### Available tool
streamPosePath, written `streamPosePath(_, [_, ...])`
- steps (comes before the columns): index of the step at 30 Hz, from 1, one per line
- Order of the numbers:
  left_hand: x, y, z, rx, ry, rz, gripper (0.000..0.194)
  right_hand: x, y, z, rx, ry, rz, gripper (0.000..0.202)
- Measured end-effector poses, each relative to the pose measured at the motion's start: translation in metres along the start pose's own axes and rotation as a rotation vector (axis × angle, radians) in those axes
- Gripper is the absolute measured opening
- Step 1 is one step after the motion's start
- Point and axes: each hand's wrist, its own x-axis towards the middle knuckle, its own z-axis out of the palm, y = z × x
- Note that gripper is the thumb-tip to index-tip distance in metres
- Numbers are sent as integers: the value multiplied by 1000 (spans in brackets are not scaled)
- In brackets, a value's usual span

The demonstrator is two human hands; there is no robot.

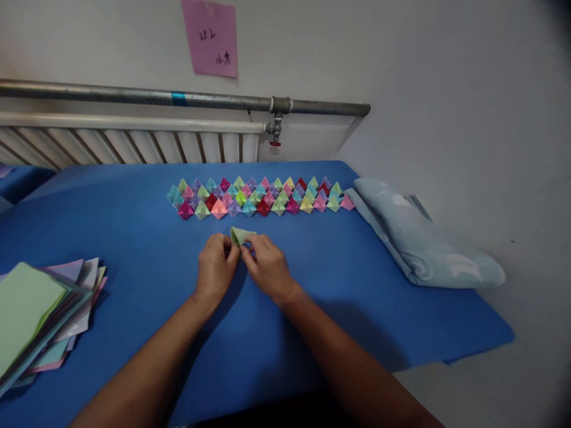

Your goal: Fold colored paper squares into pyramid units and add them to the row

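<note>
A pale green sheet of origami paper, partly folded to a point, is held up between both hands over the blue tabletop. My left hand pinches its lower left edge. On the right side, the fingers of my right hand are closed on the same paper. Just beyond the hands lie rows of small folded paper pieces in pink, red, green, blue, purple and yellow. Fingertips cover the lower part of the green paper.
At the left sits a loose stack of coloured paper sheets. A folded light blue patterned cloth rests along the right edge. Behind the table are a white radiator, a metal pipe with a red-handled valve, and a pink note.
</note>
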Motion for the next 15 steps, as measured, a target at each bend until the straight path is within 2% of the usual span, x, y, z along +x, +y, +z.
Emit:
streamPosePath(4, [-4,-3,4,82,7,125,12,0,0,4,73,68,-7,17])
streamPosePath(10, [-7,-6,10,172,34,231,11,1,3,6,141,113,8,16])
streamPosePath(15, [-10,0,11,294,69,336,18,4,6,11,214,119,175,15])
